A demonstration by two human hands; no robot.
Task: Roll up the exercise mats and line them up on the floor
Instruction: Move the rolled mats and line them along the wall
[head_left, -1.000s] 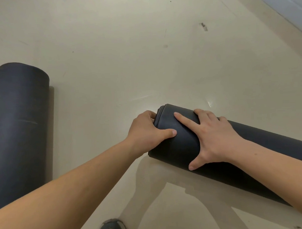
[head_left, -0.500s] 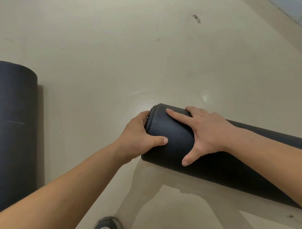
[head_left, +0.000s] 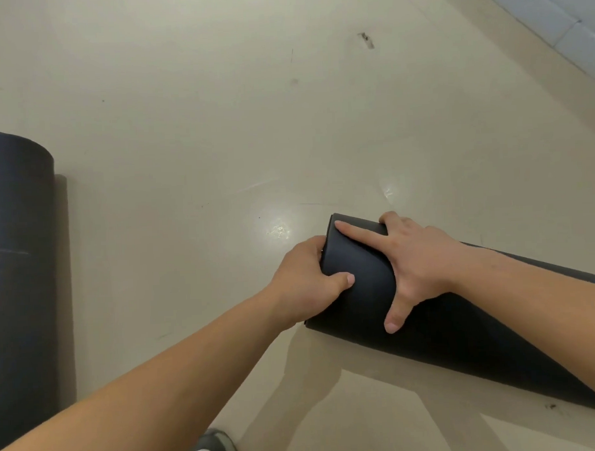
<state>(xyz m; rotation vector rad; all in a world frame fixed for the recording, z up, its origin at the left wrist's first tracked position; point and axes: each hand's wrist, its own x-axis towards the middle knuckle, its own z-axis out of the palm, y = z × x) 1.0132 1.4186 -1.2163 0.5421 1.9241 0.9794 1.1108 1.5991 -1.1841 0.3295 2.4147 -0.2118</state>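
A dark rolled exercise mat lies on the beige floor, running from the centre down to the right edge. My left hand grips its left end, thumb on top and fingers over the end face. Just to the right, my right hand straddles the roll: the index finger lies along the top, the other fingers bend over the far side, and the thumb points down the near side. A second, thicker rolled mat lies along the left edge of the view, well apart from the first.
Bare beige floor with a few scuff marks stretches between the two rolls and beyond them. A pale tiled wall base crosses the top right corner. The toe of a grey shoe shows at the bottom.
Both hands have stayed on the mat's end. My right index finger now reaches nearer the end of the roll, and the gap to the left roll looks wider. The view has shifted.
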